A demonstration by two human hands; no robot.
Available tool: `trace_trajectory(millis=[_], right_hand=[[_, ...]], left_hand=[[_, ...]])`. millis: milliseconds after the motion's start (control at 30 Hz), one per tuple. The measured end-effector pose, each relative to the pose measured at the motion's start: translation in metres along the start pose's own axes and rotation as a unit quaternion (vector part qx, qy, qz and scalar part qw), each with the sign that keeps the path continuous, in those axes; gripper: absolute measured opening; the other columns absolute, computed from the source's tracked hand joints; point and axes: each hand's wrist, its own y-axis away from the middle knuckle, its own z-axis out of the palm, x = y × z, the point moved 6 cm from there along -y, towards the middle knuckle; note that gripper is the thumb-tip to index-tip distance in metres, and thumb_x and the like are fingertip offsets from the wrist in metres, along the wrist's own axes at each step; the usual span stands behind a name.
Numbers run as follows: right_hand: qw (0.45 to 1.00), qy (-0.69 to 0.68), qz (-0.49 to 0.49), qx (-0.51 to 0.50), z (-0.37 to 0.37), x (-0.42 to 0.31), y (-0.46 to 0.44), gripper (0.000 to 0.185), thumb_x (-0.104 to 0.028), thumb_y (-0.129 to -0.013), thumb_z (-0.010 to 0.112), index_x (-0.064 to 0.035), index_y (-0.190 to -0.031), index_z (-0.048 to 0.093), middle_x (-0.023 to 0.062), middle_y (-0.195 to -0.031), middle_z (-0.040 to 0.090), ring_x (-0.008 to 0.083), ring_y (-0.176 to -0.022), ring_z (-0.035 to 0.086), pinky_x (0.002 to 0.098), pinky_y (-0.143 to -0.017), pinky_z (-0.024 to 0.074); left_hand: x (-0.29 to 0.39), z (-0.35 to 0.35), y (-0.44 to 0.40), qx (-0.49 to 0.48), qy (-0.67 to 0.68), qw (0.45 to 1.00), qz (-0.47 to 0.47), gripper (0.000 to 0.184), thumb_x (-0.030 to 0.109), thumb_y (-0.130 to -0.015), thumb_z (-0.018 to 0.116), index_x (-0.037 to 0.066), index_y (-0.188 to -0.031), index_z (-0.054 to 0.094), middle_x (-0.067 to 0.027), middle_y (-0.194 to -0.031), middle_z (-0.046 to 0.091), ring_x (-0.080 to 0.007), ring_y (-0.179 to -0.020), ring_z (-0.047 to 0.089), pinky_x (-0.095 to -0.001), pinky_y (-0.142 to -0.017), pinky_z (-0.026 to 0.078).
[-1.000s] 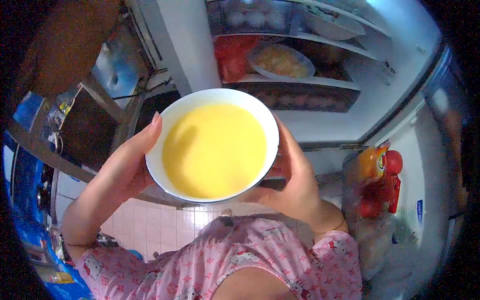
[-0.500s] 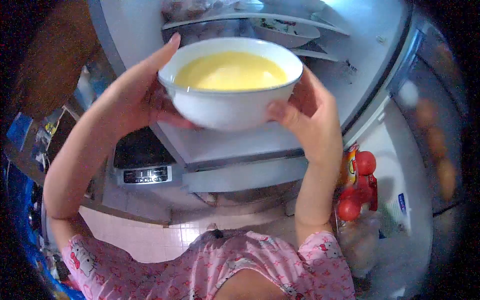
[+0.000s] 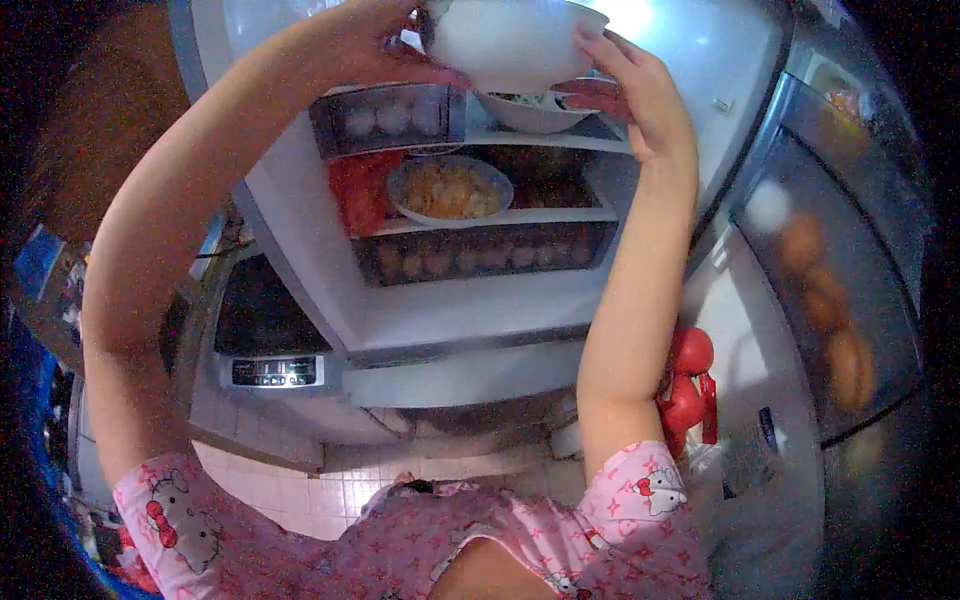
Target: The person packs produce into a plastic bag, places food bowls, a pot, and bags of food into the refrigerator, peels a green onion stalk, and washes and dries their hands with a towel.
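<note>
A white bowl (image 3: 505,45) is raised at the top of the head view, in front of the upper part of an open fridge; its contents are out of sight from this angle. My left hand (image 3: 405,50) grips its left side, the fingers curving beneath. On the right side, my right hand (image 3: 630,95) clasps it with the thumb against the wall and fingers below. Just under it, a second white bowl (image 3: 535,115) with something dark and green inside stands on a shelf. Lower down, a plate of yellowish food (image 3: 452,192) rests on another shelf.
Egg trays (image 3: 485,255) fill a lower level, and more eggs sit in a drawer (image 3: 390,120). A red bag (image 3: 360,195) lies beside the plate. The open fridge door (image 3: 770,400) at right holds red round items (image 3: 688,375). An induction cooker (image 3: 275,315) stands at left.
Both hands have lifted the bowl up and away toward the upper fridge. Its yellow contents have gone out of view, and the lower shelves now show.
</note>
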Motion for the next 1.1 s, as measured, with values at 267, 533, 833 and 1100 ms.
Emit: trace_trajectory(millis=[267, 533, 833, 1100], right_hand=[[0.999, -0.034, -0.011, -0.04, -0.023, 0.027, -0.051, 0.051, -0.031, -0.081, 0.059, -0.0014, -0.12, 0.046, 0.0111, -0.107, 0.056, 0.0258, -0.081, 0.063, 0.0328, -0.068, 0.0521], [0.997, 0.008, 0.043, -0.066, -0.027, 0.055, -0.078, 0.049, -0.034, -0.082, 0.058, -0.002, -0.117, 0.049, 0.0101, -0.104, 0.059, 0.023, -0.085, 0.062, 0.0331, -0.07, 0.0514], [0.99, 0.069, 0.062, -0.11, -0.017, 0.073, -0.098, 0.056, -0.045, -0.078, 0.06, -0.0035, -0.115, 0.051, 0.0088, -0.104, 0.059, 0.0182, -0.092, 0.058, 0.0304, -0.08, 0.0449], [0.991, 0.061, 0.041, -0.116, -0.014, 0.074, -0.1, 0.056, -0.042, -0.078, 0.061, -0.0024, -0.116, 0.051, 0.0088, -0.105, 0.058, 0.0202, -0.094, 0.056, 0.0323, -0.082, 0.0457]], left_hand=[[0.029, 0.002, -0.077, -0.169, -0.031, 0.977, 0.124, 0.066, 0.05, -0.091, 0.026, -0.006, -0.126, 0.028, -0.0258, -0.126, 0.033, -0.0457, -0.1, 0.05, -0.049, -0.077, 0.051], [0.033, 0.004, -0.117, -0.03, -0.011, 0.992, 0.121, 0.065, 0.055, -0.087, 0.035, 0.0, -0.121, 0.038, -0.0251, -0.122, 0.039, -0.0457, -0.098, 0.05, -0.05, -0.07, 0.052], [0.024, -0.05, -0.199, -0.078, -0.089, 0.985, 0.127, 0.071, 0.061, -0.082, 0.041, 0.002, -0.12, 0.038, -0.0252, -0.117, 0.04, -0.0456, -0.088, 0.052, -0.0536, -0.065, 0.05], [0.06, -0.027, -0.131, 0.276, -0.689, 0.527, 0.414, 0.069, 0.035, -0.078, 0.055, -0.009, -0.125, 0.03, -0.0203, -0.063, 0.057, -0.0342, -0.061, 0.058, -0.044, -0.054, 0.047]])
